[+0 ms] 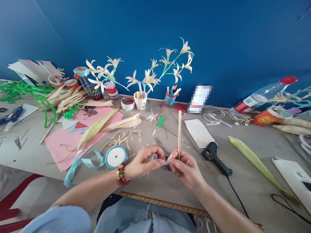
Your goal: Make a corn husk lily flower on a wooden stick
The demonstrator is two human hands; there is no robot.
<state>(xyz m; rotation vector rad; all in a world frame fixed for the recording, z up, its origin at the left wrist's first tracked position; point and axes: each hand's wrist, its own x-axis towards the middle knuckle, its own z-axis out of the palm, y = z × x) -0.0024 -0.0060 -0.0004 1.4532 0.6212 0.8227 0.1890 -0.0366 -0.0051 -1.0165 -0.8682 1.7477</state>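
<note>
The right hand point(187, 168) grips a wooden stick point(179, 132) upright, with a small pale piece point(167, 160) at its thumb and fingertips, just above the counter point(157, 187); the left hand point(145, 161) curls in close beside it, though whether it pinches the piece I can't tell. To work it well, I'd pinch lightly, since something so thin probably creases, and tilt the stick clear of the fingertips. Counted: one stick, one ribbon roll point(116, 157), one black glue gun point(216, 158), one large bottle point(262, 97).
</note>
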